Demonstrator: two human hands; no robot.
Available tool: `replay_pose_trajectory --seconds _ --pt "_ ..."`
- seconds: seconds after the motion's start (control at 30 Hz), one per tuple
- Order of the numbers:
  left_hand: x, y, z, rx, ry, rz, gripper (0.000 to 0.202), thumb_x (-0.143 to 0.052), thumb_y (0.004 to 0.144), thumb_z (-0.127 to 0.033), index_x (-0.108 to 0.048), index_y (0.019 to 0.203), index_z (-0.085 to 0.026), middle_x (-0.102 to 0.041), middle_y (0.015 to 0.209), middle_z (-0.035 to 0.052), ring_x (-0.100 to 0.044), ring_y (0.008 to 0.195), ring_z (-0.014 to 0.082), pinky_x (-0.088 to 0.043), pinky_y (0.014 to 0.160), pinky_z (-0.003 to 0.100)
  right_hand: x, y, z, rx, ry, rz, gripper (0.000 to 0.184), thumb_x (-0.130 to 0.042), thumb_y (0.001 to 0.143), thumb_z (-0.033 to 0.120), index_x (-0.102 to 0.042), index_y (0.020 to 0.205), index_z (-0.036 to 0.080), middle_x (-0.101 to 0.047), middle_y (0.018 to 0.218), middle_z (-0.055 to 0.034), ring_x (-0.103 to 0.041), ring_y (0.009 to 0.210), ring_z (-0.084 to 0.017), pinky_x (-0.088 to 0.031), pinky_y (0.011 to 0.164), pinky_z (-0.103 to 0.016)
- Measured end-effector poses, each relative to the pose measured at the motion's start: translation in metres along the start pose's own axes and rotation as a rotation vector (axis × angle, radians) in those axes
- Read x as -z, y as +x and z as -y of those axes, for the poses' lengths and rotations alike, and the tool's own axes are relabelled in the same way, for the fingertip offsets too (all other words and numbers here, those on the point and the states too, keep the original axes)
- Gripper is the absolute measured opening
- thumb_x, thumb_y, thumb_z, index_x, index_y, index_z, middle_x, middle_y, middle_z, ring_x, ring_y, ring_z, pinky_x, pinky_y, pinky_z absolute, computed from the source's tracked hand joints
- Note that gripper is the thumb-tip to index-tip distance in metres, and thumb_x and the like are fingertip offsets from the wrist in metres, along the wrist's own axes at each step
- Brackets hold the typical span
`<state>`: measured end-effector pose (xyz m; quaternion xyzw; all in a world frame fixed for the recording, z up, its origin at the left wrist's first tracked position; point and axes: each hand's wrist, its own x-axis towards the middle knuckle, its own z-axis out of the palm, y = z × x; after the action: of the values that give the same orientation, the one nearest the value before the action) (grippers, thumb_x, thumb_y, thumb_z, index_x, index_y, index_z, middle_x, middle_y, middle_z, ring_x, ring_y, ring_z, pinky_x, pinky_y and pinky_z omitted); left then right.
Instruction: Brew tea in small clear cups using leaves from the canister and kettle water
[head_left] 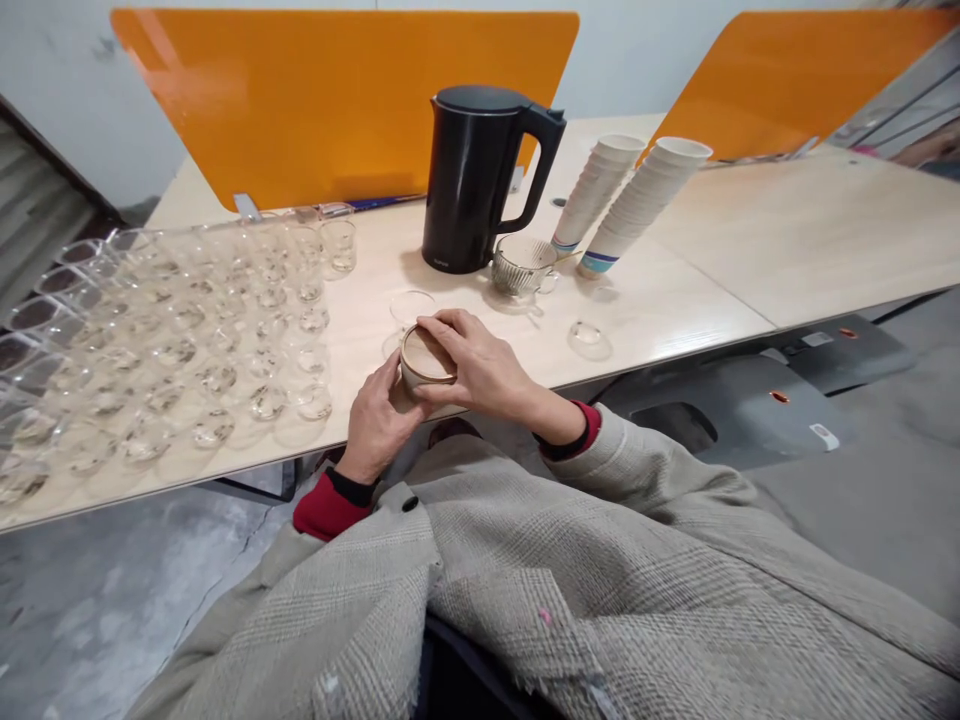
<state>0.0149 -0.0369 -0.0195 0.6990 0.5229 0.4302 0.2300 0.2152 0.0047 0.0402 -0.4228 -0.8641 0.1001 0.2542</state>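
Note:
Near the front edge of the table, I hold a small round jar with a wooden-looking top (429, 356) between both hands. My left hand (382, 420) is wrapped round its left side. My right hand (480, 365) grips it from the right, with fingers over the rim. Part of the jar is hidden behind my fingers. Just beyond it stands a clear cup (411, 308), partly covered by the jar. A ribbed glass cup with a handle (523, 268) sits farther back on the right, with a thin stick at its rim.
Rows of clear cups (172, 350) with bits in the bottom fill the left side. A black electric kettle (469, 180) stands behind, before an orange divider (337, 100). Two leaning stacks of paper cups (637, 210) and a small clear piece (585, 334) are on the right.

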Motion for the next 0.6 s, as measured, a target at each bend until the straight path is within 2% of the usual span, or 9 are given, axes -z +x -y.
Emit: replay_pose_trajectory --seconds 0.07,0.17,0.27,0.43,0.6 --pt "-0.003 0.004 -0.005 0.01 -0.011 0.006 0.083 -0.085 0.083 -0.044 -0.052 0.156 -0.023 -0.068 0.153 0.0138 -0.067 0.138 0.0334 -0.054 0.118 0.051 0.0 -0.001 0.002 -0.003 -0.022 0.006 0.088 -0.081 0.087 0.057 -0.049 0.16 0.02 -0.056 0.15 -0.0197 -0.056 0.136 -0.039 -0.056 0.108 -0.057" --pt "-0.008 0.009 -0.01 0.0 -0.065 -0.008 0.089 -0.086 0.082 -0.05 -0.048 0.158 -0.023 -0.063 0.158 0.0133 -0.064 0.142 0.033 -0.053 0.119 0.048 0.001 -0.001 0.003 0.012 -0.034 -0.001 0.092 -0.076 0.087 0.072 -0.05 0.16 0.02 -0.056 0.15 -0.0199 -0.057 0.133 -0.039 -0.057 0.108 -0.057" --pt "-0.011 0.011 -0.013 0.012 -0.07 -0.018 0.091 -0.088 0.079 -0.052 -0.048 0.157 -0.024 -0.063 0.159 0.0129 -0.064 0.142 0.0329 -0.054 0.117 0.046 -0.002 0.0 0.003 0.027 -0.039 -0.048 0.091 -0.068 0.089 0.08 -0.054 0.156 0.019 -0.06 0.146 -0.0196 -0.058 0.13 -0.038 -0.057 0.108 -0.057" --pt "-0.013 0.012 -0.016 0.07 -0.006 -0.022 0.092 -0.09 0.077 -0.053 -0.05 0.154 -0.024 -0.065 0.155 0.0137 -0.067 0.138 0.0338 -0.056 0.113 0.047 -0.017 0.002 0.002 0.003 -0.025 -0.146 0.073 -0.066 0.096 0.069 -0.06 0.149 0.019 -0.064 0.141 -0.0189 -0.059 0.128 -0.037 -0.056 0.11 -0.058" --pt "-0.014 0.009 -0.017 0.085 -0.007 -0.039 0.092 -0.093 0.073 -0.053 -0.052 0.15 -0.025 -0.067 0.151 0.0137 -0.068 0.137 0.0347 -0.056 0.113 0.048 -0.027 0.001 0.001 0.001 0.08 -0.245 0.069 -0.065 0.096 0.066 -0.062 0.146 0.018 -0.064 0.142 -0.0182 -0.06 0.13 -0.035 -0.054 0.114 -0.054"
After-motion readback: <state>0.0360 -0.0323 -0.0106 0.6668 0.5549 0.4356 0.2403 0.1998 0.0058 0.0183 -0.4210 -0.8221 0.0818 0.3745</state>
